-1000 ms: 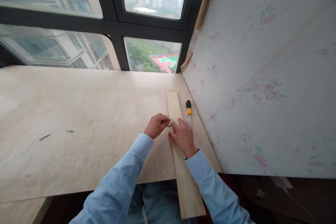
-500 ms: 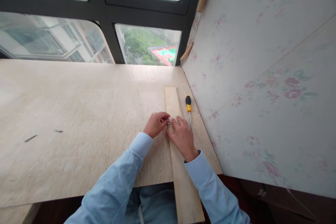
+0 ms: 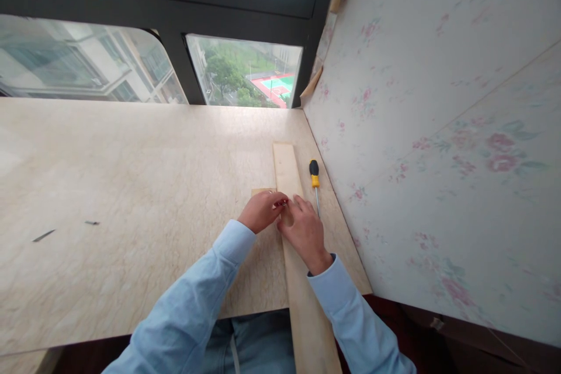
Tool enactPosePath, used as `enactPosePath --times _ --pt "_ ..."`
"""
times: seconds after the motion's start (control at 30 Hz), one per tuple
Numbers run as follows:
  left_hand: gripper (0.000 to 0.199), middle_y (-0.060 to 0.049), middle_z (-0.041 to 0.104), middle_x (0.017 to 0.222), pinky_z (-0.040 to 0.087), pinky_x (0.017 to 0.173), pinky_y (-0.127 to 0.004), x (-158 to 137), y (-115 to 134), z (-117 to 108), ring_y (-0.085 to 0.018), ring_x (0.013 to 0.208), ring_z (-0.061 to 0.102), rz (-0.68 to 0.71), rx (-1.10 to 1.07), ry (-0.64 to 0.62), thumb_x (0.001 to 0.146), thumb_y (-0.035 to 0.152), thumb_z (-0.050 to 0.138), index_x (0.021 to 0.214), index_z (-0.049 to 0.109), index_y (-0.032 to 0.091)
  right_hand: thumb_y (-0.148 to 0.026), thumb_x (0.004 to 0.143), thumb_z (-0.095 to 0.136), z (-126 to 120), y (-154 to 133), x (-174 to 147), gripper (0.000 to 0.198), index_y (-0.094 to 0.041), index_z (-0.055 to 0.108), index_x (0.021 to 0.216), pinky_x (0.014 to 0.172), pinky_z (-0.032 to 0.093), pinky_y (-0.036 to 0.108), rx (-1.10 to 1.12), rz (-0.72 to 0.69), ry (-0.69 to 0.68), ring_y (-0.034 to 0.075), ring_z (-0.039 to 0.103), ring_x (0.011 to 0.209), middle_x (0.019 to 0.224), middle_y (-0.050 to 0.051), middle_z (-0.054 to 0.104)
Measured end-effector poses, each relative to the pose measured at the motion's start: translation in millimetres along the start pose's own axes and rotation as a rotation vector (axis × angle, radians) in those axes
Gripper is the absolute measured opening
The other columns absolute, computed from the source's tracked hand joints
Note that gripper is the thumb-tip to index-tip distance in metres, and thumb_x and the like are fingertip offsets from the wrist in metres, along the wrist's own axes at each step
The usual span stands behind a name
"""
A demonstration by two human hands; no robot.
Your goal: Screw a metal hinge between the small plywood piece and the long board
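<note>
A long pale wooden board [image 3: 284, 163] lies lengthwise on the stone counter, its near end jutting past the front edge. My left hand [image 3: 262, 210] is at the board's left side, fingertips pinched on a small shiny metal piece [image 3: 284, 203], mostly hidden. My right hand [image 3: 304, 231] rests on top of the board, thumb and fingers apart, its index fingertip close to or touching that piece; which, I cannot tell. Beneath my left hand, a short wooden strip [image 3: 258, 191] sticks out to the left. Right of the board lies a screwdriver [image 3: 314, 174] with a black and yellow handle.
On the left of the counter [image 3: 131, 169] lie a thin dark blade-like piece [image 3: 44, 235] and a smaller dark piece [image 3: 92, 222]. A floral papered wall [image 3: 429, 146] bounds the right side. Dark window frames [image 3: 245, 17] stand behind the counter.
My left fingertips have moved slightly right and up, closer to my right index finger, covering more of the metal piece. My right hand stays nearly in place. The view has shifted a little.
</note>
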State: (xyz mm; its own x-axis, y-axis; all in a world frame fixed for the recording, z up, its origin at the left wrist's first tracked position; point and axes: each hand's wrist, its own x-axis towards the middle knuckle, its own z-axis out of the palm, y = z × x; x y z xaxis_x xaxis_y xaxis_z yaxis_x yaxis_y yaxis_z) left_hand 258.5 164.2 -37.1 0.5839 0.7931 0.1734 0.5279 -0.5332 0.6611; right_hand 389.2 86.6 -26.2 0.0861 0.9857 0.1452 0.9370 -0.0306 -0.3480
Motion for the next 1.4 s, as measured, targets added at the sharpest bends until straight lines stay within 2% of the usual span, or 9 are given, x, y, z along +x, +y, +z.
enactPosePath --times 0.23,0.3,0.4,0.5,0.6,0.73,1.03,1.27,1.4 --pt "0.016 -0.004 0.071 0.087 0.052 0.074 -0.030 -11 7 0 -0.016 0.079 0.063 0.035 -0.123 0.202 0.081 0.015 0.062 0.094 0.068 0.021 -0.029 0.079 0.064 -3 7 3 0.047 -0.023 0.061 0.125 0.101 0.046 0.040 0.103 0.014 -0.009 0.027 0.052 0.124 0.137 0.010 0.056" --pt "0.019 -0.007 0.070 0.096 0.053 0.073 -0.030 -21 12 4 -0.016 0.082 0.063 -0.081 -0.233 0.366 0.082 0.018 0.061 0.100 0.066 0.020 -0.033 0.080 0.065 -3 9 4 0.049 -0.023 0.060 0.127 0.102 0.045 0.040 0.124 0.011 -0.010 0.027 0.052 0.125 0.138 0.011 0.055" --pt "0.030 -0.011 0.067 0.103 0.055 0.075 -0.030 -37 19 16 -0.016 0.087 0.065 -0.405 -0.498 0.552 0.079 0.023 0.065 0.108 0.059 0.016 -0.036 0.080 0.064 -4 10 4 0.050 -0.022 0.060 0.128 0.103 0.046 0.041 0.151 0.013 -0.009 0.027 0.052 0.125 0.138 0.011 0.055" --pt "0.040 -0.012 0.069 0.101 0.056 0.074 -0.030 -41 25 28 -0.018 0.087 0.068 -0.637 -0.894 0.447 0.073 0.028 0.072 0.107 0.057 0.014 -0.034 0.083 0.061 -5 11 4 0.048 -0.022 0.060 0.129 0.101 0.048 0.041 0.166 0.019 -0.012 0.027 0.052 0.126 0.139 0.011 0.054" --pt "0.049 -0.008 0.072 0.086 0.053 0.064 -0.025 -34 31 34 -0.016 0.076 0.068 -0.740 -1.067 0.296 0.069 0.029 0.077 0.111 0.057 0.014 -0.028 0.084 0.057 -5 12 3 0.047 -0.023 0.058 0.131 0.102 0.047 0.039 0.172 0.024 -0.031 0.026 0.050 0.127 0.142 0.010 0.051" --pt "0.052 -0.003 0.071 0.073 0.049 0.056 -0.020 -22 34 36 -0.013 0.064 0.066 -0.747 -1.084 0.260 0.070 0.028 0.075 0.117 0.057 0.014 -0.028 0.084 0.057 -6 12 3 0.049 -0.023 0.057 0.133 0.103 0.046 0.038 0.156 0.019 -0.057 0.026 0.050 0.128 0.144 0.010 0.050" --pt "0.035 -0.004 0.073 0.073 0.051 0.057 -0.022 -14 31 44 -0.015 0.064 0.067 -0.740 -1.003 0.383 0.066 0.021 0.075 0.099 0.064 0.011 -0.030 0.086 0.056 -7 13 2 0.053 -0.018 0.052 0.137 0.108 0.041 0.043 0.136 -0.023 -0.101 0.029 0.044 0.134 0.145 0.016 0.046" --pt "0.023 -0.003 0.071 0.070 0.047 0.053 -0.021 -12 33 46 -0.013 0.058 0.063 -0.744 -1.039 0.364 0.066 0.020 0.072 0.087 0.067 0.012 -0.034 0.082 0.063 -14 33 5 0.069 -0.017 0.040 0.144 0.112 0.035 0.046 0.293 -0.049 -0.194 0.027 0.034 0.141 0.151 0.017 0.038" --pt "0.020 -0.001 0.068 0.066 0.045 0.049 -0.020 -12 34 46 -0.013 0.057 0.061 -0.772 -1.022 0.364 0.067 0.022 0.071 0.085 0.067 0.014 -0.027 0.090 0.052 -24 40 24 0.045 -0.021 0.053 0.135 0.112 0.035 0.045 0.346 -0.160 -0.111 0.023 0.041 0.137 0.146 0.013 0.047"
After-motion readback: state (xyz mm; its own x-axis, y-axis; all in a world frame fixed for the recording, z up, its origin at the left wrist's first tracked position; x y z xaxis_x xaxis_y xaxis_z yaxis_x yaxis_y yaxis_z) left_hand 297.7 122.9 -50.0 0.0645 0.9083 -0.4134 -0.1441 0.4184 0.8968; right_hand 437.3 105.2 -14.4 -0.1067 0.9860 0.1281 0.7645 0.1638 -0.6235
